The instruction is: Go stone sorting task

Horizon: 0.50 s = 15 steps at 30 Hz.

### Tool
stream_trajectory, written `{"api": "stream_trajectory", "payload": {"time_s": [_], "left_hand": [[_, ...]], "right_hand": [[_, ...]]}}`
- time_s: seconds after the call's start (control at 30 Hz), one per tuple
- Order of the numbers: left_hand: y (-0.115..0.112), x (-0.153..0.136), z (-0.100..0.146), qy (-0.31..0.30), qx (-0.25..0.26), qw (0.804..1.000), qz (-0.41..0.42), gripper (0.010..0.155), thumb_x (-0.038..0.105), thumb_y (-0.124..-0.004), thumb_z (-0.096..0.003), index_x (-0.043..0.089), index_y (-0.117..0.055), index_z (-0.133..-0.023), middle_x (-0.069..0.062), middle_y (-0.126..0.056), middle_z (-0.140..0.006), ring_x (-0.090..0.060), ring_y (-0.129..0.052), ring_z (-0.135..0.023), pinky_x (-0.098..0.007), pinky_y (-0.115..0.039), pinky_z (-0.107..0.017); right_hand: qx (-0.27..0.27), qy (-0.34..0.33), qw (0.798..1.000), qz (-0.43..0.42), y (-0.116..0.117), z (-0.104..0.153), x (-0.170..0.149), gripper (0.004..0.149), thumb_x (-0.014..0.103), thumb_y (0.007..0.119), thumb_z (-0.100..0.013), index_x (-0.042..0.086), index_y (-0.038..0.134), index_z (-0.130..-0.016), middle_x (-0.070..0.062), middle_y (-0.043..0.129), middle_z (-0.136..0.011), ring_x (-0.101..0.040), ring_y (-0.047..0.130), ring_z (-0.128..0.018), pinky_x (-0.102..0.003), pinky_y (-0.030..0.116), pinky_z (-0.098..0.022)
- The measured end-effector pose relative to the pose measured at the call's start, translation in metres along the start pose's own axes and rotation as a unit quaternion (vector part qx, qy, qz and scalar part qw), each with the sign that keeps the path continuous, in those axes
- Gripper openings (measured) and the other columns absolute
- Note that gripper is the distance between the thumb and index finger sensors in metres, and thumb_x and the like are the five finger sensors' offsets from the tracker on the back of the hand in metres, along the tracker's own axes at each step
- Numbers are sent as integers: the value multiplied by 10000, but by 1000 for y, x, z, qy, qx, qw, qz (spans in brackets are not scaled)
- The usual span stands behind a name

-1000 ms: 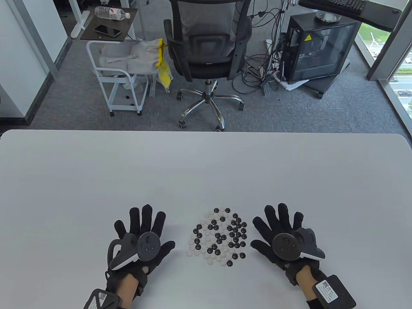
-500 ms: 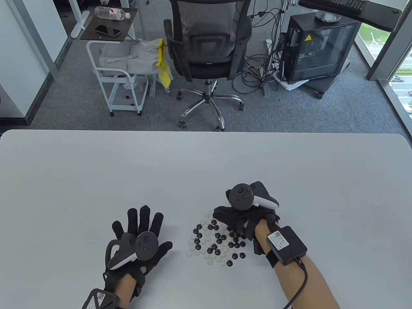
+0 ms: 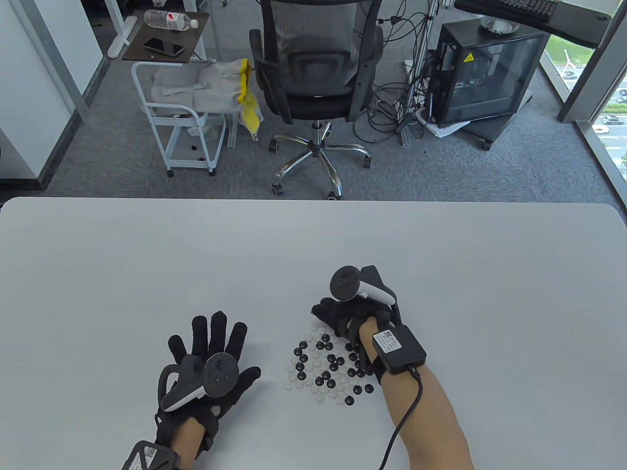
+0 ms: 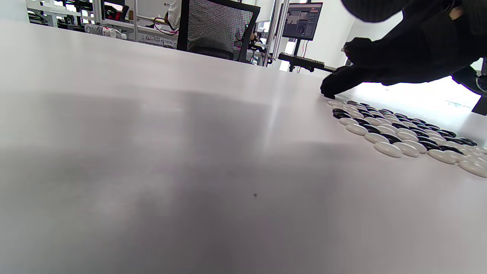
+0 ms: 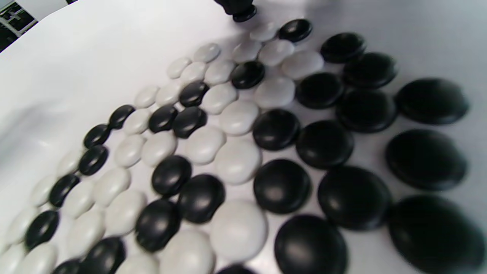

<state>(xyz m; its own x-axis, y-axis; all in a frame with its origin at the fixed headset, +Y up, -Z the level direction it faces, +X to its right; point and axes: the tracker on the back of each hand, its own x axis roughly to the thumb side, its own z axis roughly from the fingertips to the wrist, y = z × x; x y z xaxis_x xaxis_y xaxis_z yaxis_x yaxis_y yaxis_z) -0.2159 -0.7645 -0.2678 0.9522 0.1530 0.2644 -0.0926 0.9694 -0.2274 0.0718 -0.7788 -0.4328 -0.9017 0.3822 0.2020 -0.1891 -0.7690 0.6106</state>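
A mixed pile of black and white Go stones (image 3: 331, 368) lies on the white table (image 3: 313, 254). It also shows in the left wrist view (image 4: 395, 133) and fills the right wrist view (image 5: 236, 152). My right hand (image 3: 329, 313) reaches over the pile's far side, fingers curled down. Its fingertips (image 5: 236, 7) are closed on a black stone (image 5: 244, 17) at the pile's far left edge, low on the table; the left wrist view shows them (image 4: 330, 89) there too. My left hand (image 3: 208, 342) rests flat on the table left of the pile, fingers spread, holding nothing.
The table's far edge (image 3: 313, 199) faces an office chair (image 3: 313, 73), a white cart (image 3: 181, 112) and a computer case (image 3: 485, 73) on the floor. Bare table surface lies left, right and beyond the pile.
My right hand left its flat place right of the pile, swung up and left over the stones and curled its fingers down at the far left edge. My left hand barely shifted.
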Motion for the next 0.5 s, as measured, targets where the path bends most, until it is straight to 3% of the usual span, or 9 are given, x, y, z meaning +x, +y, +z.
{"api": "stream_trajectory", "payload": {"time_s": [0.2, 0.5], "left_hand": [[0, 0, 0, -2, 0, 1000, 1, 870, 649, -491, -585, 204, -36, -1178, -234, 194, -1147, -533, 216, -959, -830, 58, -489], [-1, -7, 0, 3, -9, 1000, -2, 867, 644, -498, -584, 209, -39, -1177, -225, 194, -1148, -527, 221, -960, -827, 67, -490]], "right_hand": [[-20, 71, 997, 0, -19, 9, -37, 721, 509, 447, -618, 43, 528, -1163, -425, 40, -1132, -670, -88, -912, -909, 27, -501], [-49, 185, 981, -29, -38, 67, -138, 712, 509, 457, -620, 41, 568, -1146, -433, 97, -1140, -685, -55, -921, -913, 35, -486]]}}
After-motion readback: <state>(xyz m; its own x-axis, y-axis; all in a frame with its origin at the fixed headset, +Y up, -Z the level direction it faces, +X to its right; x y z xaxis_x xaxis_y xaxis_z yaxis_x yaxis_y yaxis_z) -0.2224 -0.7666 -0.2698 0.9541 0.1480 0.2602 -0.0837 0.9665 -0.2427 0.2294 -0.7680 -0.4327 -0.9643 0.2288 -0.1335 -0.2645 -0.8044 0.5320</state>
